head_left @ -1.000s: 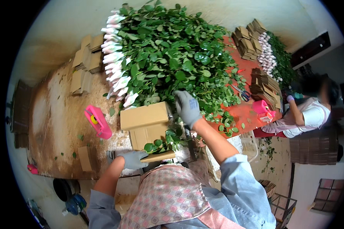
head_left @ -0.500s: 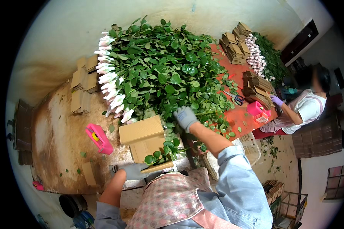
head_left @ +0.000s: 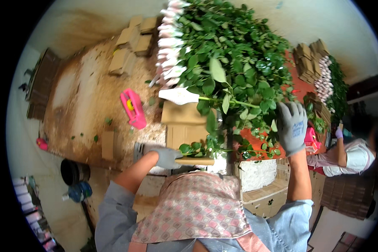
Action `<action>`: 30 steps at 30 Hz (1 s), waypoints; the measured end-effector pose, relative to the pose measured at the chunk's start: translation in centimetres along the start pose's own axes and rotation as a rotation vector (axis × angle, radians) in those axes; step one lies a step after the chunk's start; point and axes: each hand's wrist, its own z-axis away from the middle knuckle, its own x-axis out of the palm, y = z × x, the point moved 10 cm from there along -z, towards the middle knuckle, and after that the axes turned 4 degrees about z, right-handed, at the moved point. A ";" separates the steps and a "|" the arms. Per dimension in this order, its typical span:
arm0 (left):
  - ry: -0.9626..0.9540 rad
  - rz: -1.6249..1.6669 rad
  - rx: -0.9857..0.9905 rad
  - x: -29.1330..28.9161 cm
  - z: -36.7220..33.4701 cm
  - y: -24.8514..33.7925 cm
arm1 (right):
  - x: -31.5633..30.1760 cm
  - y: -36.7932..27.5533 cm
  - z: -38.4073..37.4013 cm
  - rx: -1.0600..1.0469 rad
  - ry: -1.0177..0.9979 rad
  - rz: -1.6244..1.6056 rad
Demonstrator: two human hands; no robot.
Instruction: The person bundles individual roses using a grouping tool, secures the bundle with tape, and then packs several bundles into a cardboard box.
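Observation:
My right hand [head_left: 292, 126], in a grey work glove, is closed on the stem end of a long rose [head_left: 239, 102]. Its head sits in a white net sleeve [head_left: 178, 96] and points left, above the cardboard. My left hand [head_left: 166, 157], gloved too, grips the edge of a folded cardboard wrapper [head_left: 193, 161] near my apron. Flat cardboard [head_left: 185, 136] lies open just beyond, with a leafy stem [head_left: 197, 148] across its near part. Behind is a large pile of leafy roses [head_left: 235, 46], their sleeved heads [head_left: 171, 44] lined up at its left side.
On the worn table [head_left: 82, 105] are a pink tape dispenser [head_left: 133, 109], stacked cardboard pieces [head_left: 128, 50] and one loose piece [head_left: 108, 145]. Below at right stands a pale crate [head_left: 264, 185]. Another person [head_left: 348, 155] works at the far right, beside more flowers [head_left: 324, 77].
My right hand has moved right from the pile, drawing out one sleeved rose over the cardboard. My left hand stays at the wrapper. The whole view has shifted.

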 end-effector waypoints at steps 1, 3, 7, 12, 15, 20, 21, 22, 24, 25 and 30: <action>0.024 -0.024 0.016 -0.1 0.0 0.2 | 1.3 -1.2 0.8 -0.015 -0.080 -0.031; -0.096 0.027 -0.056 0.7 -0.1 -0.2 | 6.2 -4.0 3.5 -0.059 -0.235 -0.120; -0.105 0.037 -0.104 0.3 1.2 0.1 | 17.8 -8.9 10.0 -0.133 -0.548 -0.153; -0.133 0.053 -0.134 0.5 0.9 0.2 | 27.2 -11.1 15.9 -0.288 -0.901 -0.041; -0.115 0.048 -0.141 -0.2 1.1 0.6 | 27.3 -12.1 15.2 -0.378 -0.965 0.137; -0.098 0.066 -0.145 0.3 1.3 0.1 | 21.4 -20.4 6.3 -0.476 -0.967 -0.053; -0.099 0.082 -0.143 0.3 1.3 0.1 | 20.5 -22.6 4.7 -0.464 -0.839 -0.208; -0.101 0.089 -0.138 0.0 1.3 0.4 | 22.1 -24.4 4.3 -0.396 -0.818 -0.323; -0.086 0.097 -0.128 0.0 1.2 0.3 | 25.5 -27.7 4.5 -0.382 -0.851 -0.228; -0.072 0.081 -0.114 -0.1 1.1 0.3 | 27.8 -28.7 5.5 -0.357 -0.811 -0.282; -0.067 0.178 -0.045 -1.7 2.0 1.3 | 28.8 -31.8 7.9 -0.559 -0.667 -0.527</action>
